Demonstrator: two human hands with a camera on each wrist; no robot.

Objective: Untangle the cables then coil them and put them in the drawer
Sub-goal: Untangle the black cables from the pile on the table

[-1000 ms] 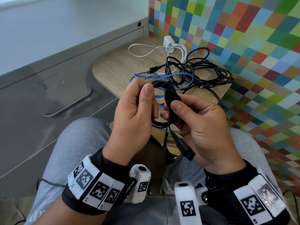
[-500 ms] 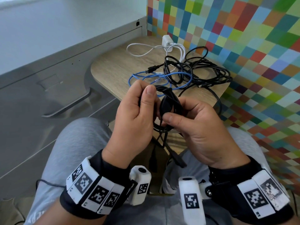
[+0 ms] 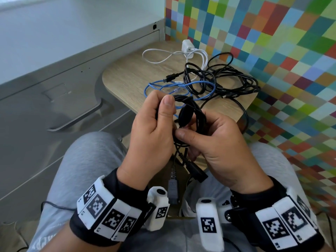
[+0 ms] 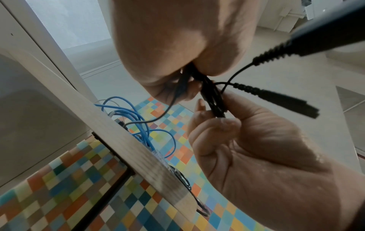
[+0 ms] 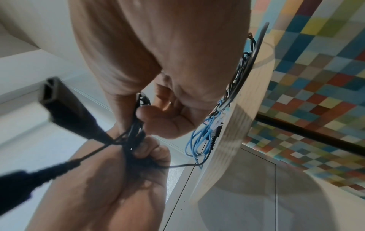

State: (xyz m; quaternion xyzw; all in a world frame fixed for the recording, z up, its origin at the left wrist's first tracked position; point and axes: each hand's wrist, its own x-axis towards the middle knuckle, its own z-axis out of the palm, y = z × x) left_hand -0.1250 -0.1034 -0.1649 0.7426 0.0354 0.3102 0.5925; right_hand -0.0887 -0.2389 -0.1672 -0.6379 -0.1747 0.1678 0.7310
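A big grey cabinet (image 3: 45, 99) fills the left side, and its drawer (image 3: 54, 113) with a long metal handle (image 3: 80, 117) is closed. On the right is a wall of small colored squares (image 3: 272, 42). Between them stands a small wooden table (image 3: 131, 75) with round corners.

A messy pile of cables lies on the table. The black cables (image 3: 227, 82) are looped in a heap by the colored wall. A blue cable (image 3: 181, 86) curls under and through them, near the front edge. A white cable (image 3: 163, 57) with a white charger block (image 3: 187, 46) lies at the back.

The person sits with grey trousers (image 3: 87, 164) showing below. Both hands are up in front of the table and hide part of the blue cable.

The left hand (image 3: 151, 135) is curled round a small black coiled cable (image 3: 189, 113), with the thumb up on top of the loops. The right hand (image 3: 218, 140) pinches the same coil from the other side with thumb and fingers. The hands touch each other.

Two black plugs (image 3: 194, 171) hang down from the coil, between the wrists. One thin black strand from the coil runs back toward the table.
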